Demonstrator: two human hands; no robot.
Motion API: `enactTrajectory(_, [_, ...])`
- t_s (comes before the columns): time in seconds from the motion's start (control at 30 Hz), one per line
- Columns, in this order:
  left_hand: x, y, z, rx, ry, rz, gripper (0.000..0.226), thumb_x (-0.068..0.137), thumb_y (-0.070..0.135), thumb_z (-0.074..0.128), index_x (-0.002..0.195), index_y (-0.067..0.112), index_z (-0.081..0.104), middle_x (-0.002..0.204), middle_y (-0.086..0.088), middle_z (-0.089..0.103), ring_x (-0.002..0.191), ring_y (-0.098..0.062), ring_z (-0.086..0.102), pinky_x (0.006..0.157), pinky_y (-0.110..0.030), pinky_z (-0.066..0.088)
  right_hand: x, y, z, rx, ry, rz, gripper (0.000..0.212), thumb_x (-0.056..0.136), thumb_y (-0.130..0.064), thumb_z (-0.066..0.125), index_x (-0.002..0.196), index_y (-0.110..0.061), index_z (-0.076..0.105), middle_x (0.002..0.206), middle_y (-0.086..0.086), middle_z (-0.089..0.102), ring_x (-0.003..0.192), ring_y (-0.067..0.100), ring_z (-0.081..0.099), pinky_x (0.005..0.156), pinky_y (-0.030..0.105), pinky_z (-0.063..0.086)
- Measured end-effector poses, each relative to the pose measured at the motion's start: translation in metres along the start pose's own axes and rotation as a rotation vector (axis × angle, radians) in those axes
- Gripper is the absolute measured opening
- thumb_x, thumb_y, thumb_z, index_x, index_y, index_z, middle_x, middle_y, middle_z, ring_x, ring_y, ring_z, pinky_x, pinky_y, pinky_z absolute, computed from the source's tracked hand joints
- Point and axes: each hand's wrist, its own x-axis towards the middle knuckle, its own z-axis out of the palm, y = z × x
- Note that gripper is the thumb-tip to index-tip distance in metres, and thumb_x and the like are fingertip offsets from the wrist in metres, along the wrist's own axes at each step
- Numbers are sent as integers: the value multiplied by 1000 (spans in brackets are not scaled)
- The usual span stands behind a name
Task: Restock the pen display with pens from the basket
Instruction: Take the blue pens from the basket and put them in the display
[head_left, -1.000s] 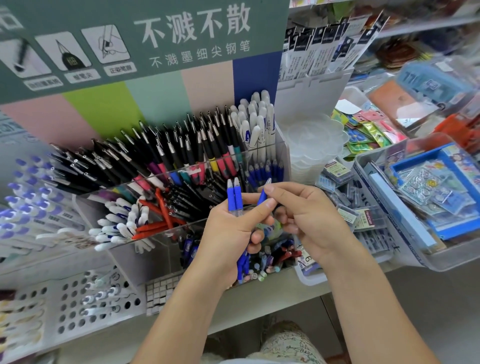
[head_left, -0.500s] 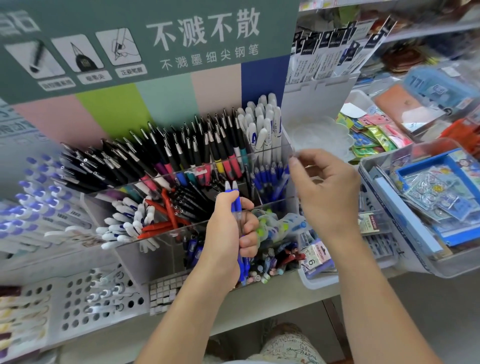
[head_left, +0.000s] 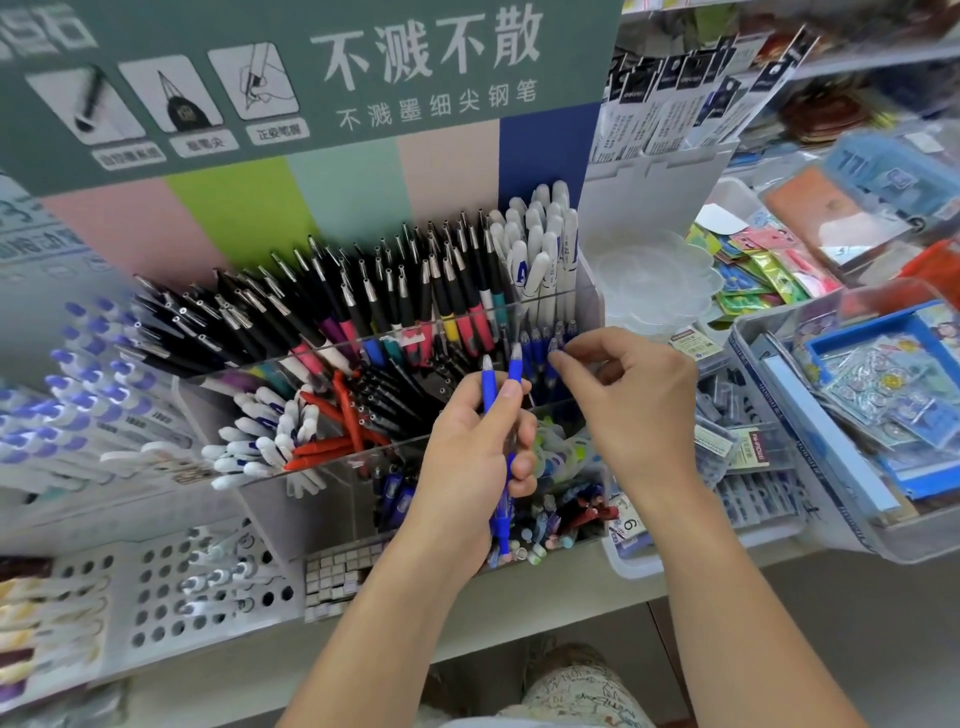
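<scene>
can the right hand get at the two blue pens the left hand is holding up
Probably yes. The right hand hovers just beside the left hand, and the blue pens stick up above the left fist with their tops bare. Nothing lies in the gap between the two hands.

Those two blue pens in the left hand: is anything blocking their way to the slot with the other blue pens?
Nothing solid. The right hand hovers at the blue pen slot, just beyond the two blue pens the left hand grips.

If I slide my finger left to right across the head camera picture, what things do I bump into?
Purple-capped pens → white pens → red pens → left hand holding blue pens → right hand → blue tray.
</scene>
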Motion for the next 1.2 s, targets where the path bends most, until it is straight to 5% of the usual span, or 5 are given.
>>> enactTrajectory(0.37, [2,-1,7,101,-98,6,19,102,29,56,109,20,71,70,-7,62,51,-16,50,43,-23,39,-9,-18,-22,715,-320,528,10,90,-12,71,92,-3,76,59,-4,63,42,3,40,43,12,33])
enactTrajectory(0.53, [0,-3,11,150,-33,14,30,107,35,39,111,23,67,81,-13,76,68,-25,73,59,-34,61,-2,-7,-37,814,12,533,12,96,-12,64,86,-10,69,68,1,64,56,13,53,43,18,40])
enactTrajectory(0.73, [0,-4,13,74,89,-46,37,108,39,32,97,14,57,52,1,32,40,-11,19,41,-22,12,10,-8,-44,315,231,63,9,98,-18,65,90,-20,69,74,-4,69,63,13,66,55,24,52])
enactTrajectory(0.9, [2,3,12,-290,24,-127,28,99,21,30,74,15,41,55,-1,31,35,-9,20,37,-15,11,-3,1,-15,-93,150,-203,11,95,-17,67,102,-13,74,84,-1,71,69,13,64,65,32,55])
enactTrajectory(1.2, [0,-3,3,4,70,79,17,106,29,46,102,17,58,58,3,40,41,-10,25,37,-21,18,-5,16,4,-156,123,-168,16,89,-17,74,104,-13,77,83,0,73,68,17,65,65,39,57])
